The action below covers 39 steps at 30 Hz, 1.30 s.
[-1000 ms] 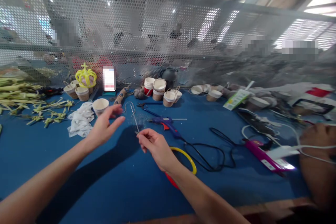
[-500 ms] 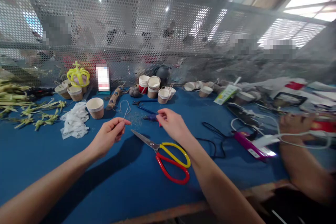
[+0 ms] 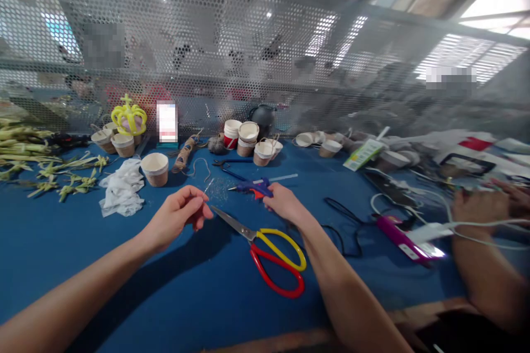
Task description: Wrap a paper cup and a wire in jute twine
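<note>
My left hand (image 3: 182, 214) is closed in a pinch on a thin pale string (image 3: 209, 186), whose far end curls on the blue table. My right hand (image 3: 284, 203) is wrapped round the handle of a blue glue gun (image 3: 249, 186) with an orange trigger, its nozzle pointing left and a clear glue stick (image 3: 285, 178) showing at the back. Between my forearms lie scissors (image 3: 250, 234) with one yellow and one red handle, blades towards my left hand. A cup wrapped in brown cloth (image 3: 155, 171) stands beyond my left hand, beside a crumpled white cloth (image 3: 122, 187).
Behind are a twine bundle (image 3: 185, 155), pliers (image 3: 232, 164), more cups (image 3: 248, 140), a yellow crown-shaped piece (image 3: 129, 117) and a lit phone (image 3: 167, 123). Green husk strips (image 3: 68, 174) lie left. A magenta power strip (image 3: 408, 240) and another person's arm (image 3: 482, 231) are right.
My left hand has taken the string from my right hand. The scissors came into full view as my right hand moved right and took hold of the glue gun's handle.
</note>
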Available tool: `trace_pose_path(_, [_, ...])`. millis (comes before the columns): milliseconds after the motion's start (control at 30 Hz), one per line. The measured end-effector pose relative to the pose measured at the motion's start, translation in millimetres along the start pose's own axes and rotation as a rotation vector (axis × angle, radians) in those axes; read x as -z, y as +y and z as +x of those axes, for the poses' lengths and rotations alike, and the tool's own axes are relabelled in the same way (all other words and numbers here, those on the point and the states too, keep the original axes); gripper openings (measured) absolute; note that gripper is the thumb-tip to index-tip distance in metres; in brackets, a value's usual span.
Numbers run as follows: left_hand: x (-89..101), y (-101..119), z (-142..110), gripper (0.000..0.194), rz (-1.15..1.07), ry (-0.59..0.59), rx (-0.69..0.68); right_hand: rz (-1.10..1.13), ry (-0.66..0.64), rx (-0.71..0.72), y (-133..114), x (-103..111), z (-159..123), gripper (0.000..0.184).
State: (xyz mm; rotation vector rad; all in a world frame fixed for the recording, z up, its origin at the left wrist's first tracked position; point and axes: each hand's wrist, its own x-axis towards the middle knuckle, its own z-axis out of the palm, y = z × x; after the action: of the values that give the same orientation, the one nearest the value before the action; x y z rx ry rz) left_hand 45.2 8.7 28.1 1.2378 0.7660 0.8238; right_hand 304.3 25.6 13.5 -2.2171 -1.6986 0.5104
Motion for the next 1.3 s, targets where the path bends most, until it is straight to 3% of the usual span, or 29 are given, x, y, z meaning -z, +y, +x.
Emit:
trace_pose_path(100, [1.6, 3, 0, 0.019, -0.004, 0.036, -0.013, 0.166, 0.047, 0.043, -7, 8, -8, 0.028])
trace_pose_path(167, [3.5, 4, 2, 0.019, 0.027, 0.080, -0.031, 0.445, 0.072, 0.114, -16, 17, -16, 0.027])
trace_pose_path(233, [5.2, 4, 5, 0.019, 0.045, 0.121, -0.039, 0.705, 0.003, 0.145, -26, 25, -26, 0.019])
trace_pose_path(333, [6.1, 7, 9, 0.018, 0.020, 0.132, -0.026, 0.823, -0.086, 0.189, -41, 34, -41, 0.023])
trace_pose_path(533, [4.2, 13, 13, 0.020, 0.015, 0.092, -0.048, 0.786, -0.010, 0.333, -57, 26, -64, 0.021])
trace_pose_path(867, [6.4, 10, 10, 0.020, 0.082, 0.077, -0.011, 0.548, 0.126, 0.310, -50, 6, -69, 0.029])
trace_pose_path(1000, [6.0, 11, 10, 0.018, 0.109, 0.087, -0.025, 0.544, 0.173, 0.400, -44, -2, -66, 0.030])
trace_pose_path(1300, [6.2, 10, 10, 0.017, 0.138, 0.107, -0.053, 0.569, 0.165, 0.356, -50, 0, -68, 0.027])
